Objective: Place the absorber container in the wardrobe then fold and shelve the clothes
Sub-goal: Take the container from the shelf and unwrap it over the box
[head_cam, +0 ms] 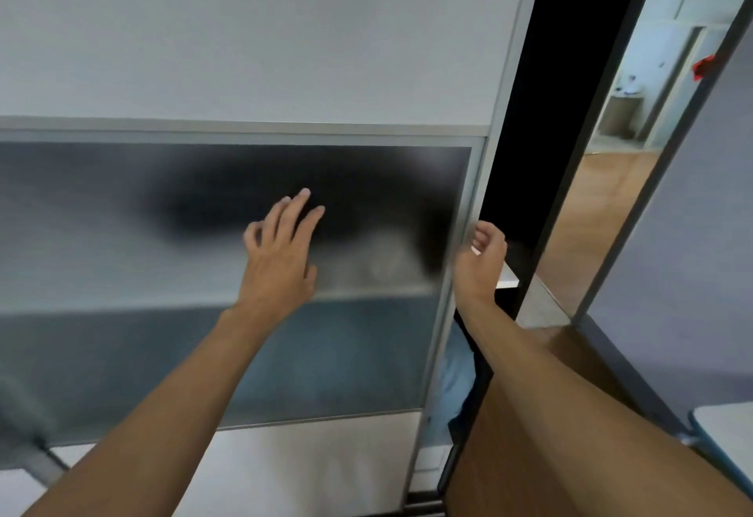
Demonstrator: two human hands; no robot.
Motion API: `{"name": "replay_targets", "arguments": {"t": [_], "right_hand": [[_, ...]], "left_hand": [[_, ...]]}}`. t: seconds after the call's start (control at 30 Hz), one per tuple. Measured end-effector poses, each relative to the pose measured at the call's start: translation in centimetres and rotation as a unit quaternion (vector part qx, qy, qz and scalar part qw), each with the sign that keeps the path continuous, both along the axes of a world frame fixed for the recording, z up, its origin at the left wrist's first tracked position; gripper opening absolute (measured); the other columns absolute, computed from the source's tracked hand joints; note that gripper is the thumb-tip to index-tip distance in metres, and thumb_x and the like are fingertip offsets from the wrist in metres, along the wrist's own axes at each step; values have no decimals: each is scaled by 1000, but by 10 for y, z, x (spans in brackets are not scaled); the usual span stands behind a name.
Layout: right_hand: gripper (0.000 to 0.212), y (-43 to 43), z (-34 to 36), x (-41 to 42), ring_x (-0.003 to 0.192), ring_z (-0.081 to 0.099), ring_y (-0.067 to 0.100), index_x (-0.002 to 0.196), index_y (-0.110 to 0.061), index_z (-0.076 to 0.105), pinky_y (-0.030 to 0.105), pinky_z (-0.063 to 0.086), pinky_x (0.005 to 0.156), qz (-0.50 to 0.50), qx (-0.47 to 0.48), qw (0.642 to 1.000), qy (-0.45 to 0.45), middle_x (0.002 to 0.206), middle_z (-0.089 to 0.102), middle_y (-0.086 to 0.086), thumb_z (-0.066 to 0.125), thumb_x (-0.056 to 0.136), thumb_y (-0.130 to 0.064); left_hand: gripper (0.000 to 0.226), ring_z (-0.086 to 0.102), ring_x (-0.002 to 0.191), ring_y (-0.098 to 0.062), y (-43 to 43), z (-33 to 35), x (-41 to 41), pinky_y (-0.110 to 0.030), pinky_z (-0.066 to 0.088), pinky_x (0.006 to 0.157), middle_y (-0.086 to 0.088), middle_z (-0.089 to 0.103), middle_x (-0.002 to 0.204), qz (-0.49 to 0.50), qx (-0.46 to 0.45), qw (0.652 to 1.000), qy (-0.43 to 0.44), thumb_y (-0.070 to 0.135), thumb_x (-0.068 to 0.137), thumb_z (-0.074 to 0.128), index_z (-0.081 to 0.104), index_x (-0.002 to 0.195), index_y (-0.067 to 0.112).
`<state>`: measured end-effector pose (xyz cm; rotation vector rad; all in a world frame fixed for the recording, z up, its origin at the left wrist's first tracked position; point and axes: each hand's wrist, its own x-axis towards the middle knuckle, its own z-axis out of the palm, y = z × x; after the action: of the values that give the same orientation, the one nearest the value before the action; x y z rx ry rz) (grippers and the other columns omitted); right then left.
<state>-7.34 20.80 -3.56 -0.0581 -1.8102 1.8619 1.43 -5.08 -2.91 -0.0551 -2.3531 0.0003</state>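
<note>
Wardrobe door [163,68], frosted glass panel upright, its free vertical edge bordering the dark opening [529,129] to our right. Our left hand [277,259] lies flat, fingers spread, on the glass. Our right hand [481,259], nearer that edge, curls beside it; we cannot tell whether it grips. The absorber container is out of view.

Your left hand [279,259], centre frame, and right hand [481,264], right of centre — both bare, forearms [163,414] uncovered down to the lower edge.
</note>
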Motion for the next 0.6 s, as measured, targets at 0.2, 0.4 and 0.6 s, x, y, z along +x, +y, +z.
{"name": "replay_targets", "arguments": {"t": [0.2, 0.4, 0.6], "right_hand": [[55, -28, -5, 20, 102, 59, 7, 123, -14, 61, 14, 48, 91, 146, 51, 988, 2, 120, 63, 6, 46, 82, 20], [69, -34, 6, 15, 112, 60, 17, 133, -18, 61, 25, 46, 102, 337, 232, 912, 2, 119, 68, 8, 41, 78, 18], [47, -17, -3, -23, 129, 47, 25, 134, -15, 58, 40, 39, 108, 271, 479, 835, -8, 135, 57, 7, 51, 88, -4]], "left_hand": [[42, 65, 109, -27, 30, 7, -6, -42, 53, 85, 3, 67, 125, -52, 88, 992, -80, 21, 88, 57, 58, 130, 24], [34, 67, 89, -30, 52, 21, -28, -34, 41, 70, 5, 72, 94, 50, 118, 984, -127, 58, 90, 50, 68, 98, 30], [55, 62, 78, -34, 26, 23, -33, -33, 36, 64, 1, 49, 67, 193, 136, 959, -160, 72, 84, 54, 69, 70, 20]]}}
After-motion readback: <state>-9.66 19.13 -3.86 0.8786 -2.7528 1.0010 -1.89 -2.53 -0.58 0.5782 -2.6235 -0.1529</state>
